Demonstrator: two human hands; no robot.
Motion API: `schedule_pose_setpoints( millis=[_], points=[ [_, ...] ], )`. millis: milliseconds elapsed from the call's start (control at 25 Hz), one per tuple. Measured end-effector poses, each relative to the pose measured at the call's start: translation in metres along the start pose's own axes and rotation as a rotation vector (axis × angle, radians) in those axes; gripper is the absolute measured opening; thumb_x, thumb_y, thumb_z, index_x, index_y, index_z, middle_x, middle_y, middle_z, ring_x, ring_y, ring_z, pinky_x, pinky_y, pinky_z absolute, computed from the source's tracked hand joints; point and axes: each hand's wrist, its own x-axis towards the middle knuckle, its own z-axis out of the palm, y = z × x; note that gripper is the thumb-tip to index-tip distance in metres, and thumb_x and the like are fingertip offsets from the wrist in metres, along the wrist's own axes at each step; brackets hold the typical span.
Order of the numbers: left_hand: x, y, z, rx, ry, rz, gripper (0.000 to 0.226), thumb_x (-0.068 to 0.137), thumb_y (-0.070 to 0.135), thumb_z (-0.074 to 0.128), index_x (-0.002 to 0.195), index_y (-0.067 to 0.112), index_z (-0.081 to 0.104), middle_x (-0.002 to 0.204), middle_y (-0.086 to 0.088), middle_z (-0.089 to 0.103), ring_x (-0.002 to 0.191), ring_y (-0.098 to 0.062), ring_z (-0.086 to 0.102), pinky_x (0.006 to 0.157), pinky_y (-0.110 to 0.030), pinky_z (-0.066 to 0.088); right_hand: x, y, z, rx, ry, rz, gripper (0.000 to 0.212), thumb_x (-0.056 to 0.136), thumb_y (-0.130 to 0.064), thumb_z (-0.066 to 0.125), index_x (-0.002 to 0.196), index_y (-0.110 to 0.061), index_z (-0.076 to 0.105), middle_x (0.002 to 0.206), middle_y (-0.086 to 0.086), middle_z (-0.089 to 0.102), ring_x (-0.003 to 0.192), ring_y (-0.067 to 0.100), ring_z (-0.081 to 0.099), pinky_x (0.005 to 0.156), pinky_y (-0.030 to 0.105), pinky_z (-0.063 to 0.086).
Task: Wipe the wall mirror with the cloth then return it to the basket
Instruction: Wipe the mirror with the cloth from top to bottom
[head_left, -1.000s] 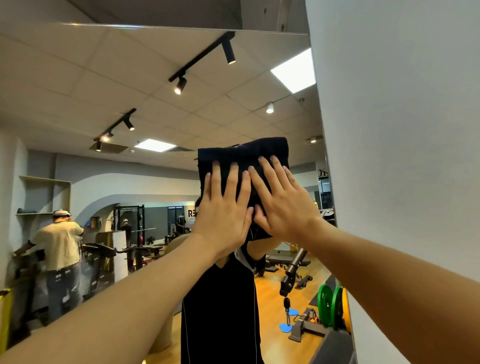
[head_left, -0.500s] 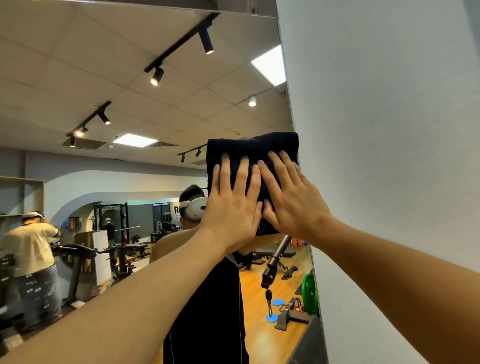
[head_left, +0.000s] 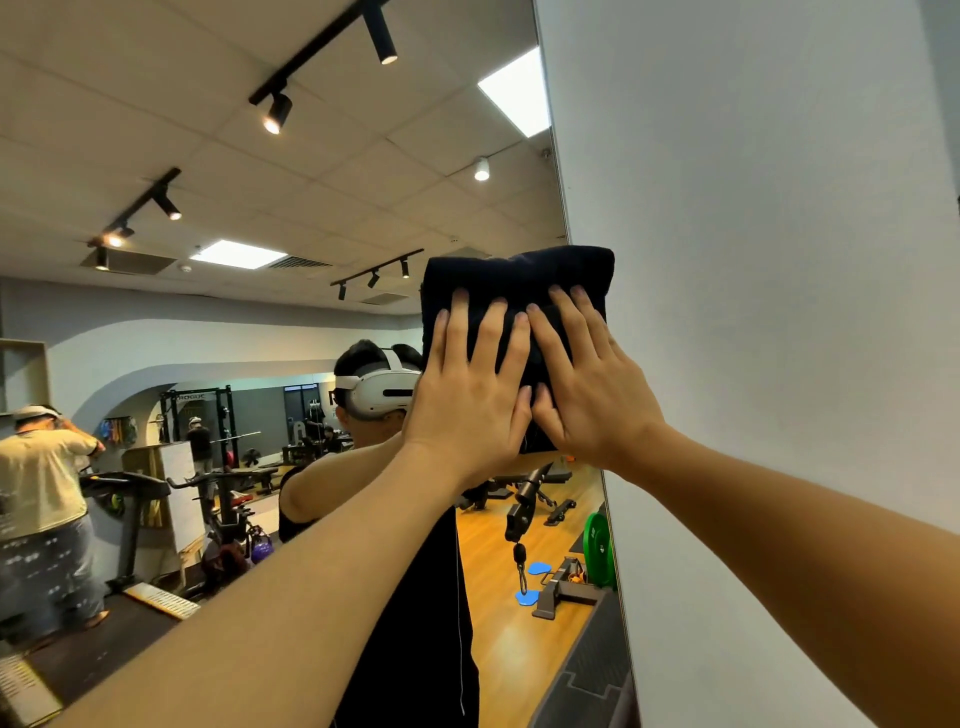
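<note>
A folded dark cloth (head_left: 511, 275) lies flat against the wall mirror (head_left: 260, 322), right at the mirror's right edge, with its right corner overlapping the white wall. My left hand (head_left: 467, 400) presses on the cloth with straight, spread fingers. Beside it, my right hand (head_left: 587, 384) presses the cloth too, fingers straight and fanned out. The two hands touch at thumb and forefinger. No basket shows in this view.
A plain white wall (head_left: 753, 312) borders the mirror on the right. The mirror reflects a gym: a person (head_left: 41, 499) at a treadmill on the left, bikes, a rack, green weight plates (head_left: 597, 545) and a wooden floor.
Both hands have slid the cloth to the right along the mirror, up to its right edge. My view has shifted, so the mirror's top edge is out of frame.
</note>
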Motion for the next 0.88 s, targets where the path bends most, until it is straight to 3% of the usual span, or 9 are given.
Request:
schedule_pose_setpoints(
  millis=[480, 880],
  points=[
    [-0.039, 0.000, -0.003, -0.003, -0.118, 0.074, 0.075, 0.091, 0.046, 0.036, 0.157, 0.010, 0.025, 0.161, -0.019, 0.024, 0.152, -0.045, 0.009, 0.123, -0.057, 0.017, -0.037, -0.029, -0.001, 0.050, -0.080, 0.041, 0.076, 0.094, -0.043, 0.037, 0.160, -0.008, 0.021, 0.165, 0.023, 0.017, 0.155, 0.042, 0.009, 0.121, 0.059, 0.028],
    [-0.051, -0.027, -0.010, 0.030, -0.130, 0.103, 0.081, 0.086, 0.046, 0.039, 0.157, 0.012, 0.024, 0.162, -0.018, 0.022, 0.153, -0.042, 0.007, 0.125, -0.054, 0.011, -0.033, -0.060, -0.007, 0.044, -0.159, 0.089, 0.075, 0.096, -0.044, 0.033, 0.162, -0.011, 0.016, 0.167, 0.022, 0.012, 0.156, 0.040, 0.003, 0.123, 0.058, 0.022]
  ],
)
